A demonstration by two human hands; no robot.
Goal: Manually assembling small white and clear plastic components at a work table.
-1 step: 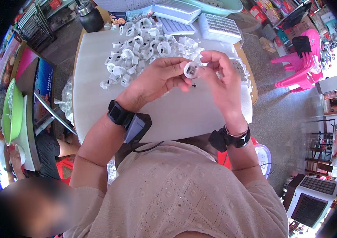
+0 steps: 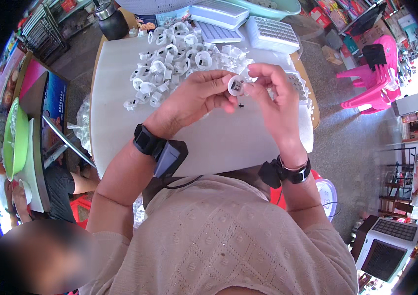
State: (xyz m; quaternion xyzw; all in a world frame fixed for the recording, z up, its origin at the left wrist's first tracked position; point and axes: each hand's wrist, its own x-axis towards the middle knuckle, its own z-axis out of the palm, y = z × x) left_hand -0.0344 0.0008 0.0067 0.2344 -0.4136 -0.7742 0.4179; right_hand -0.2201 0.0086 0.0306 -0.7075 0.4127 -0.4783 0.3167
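small white round part pinched between my left hand and right hand, fingers of both closed on it, raised above tabletop for close look | pile of white parts behind | tiny black piece below

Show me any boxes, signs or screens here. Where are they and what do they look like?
Poster board: left of the table, a tall panel, dark blue with a pink edge.
Printed pack: far table edge, flat, with orange pictures.
Wrist device: left wrist, dark grey block; its face cannot be seen.
Clear bag: left table edge, crumpled.
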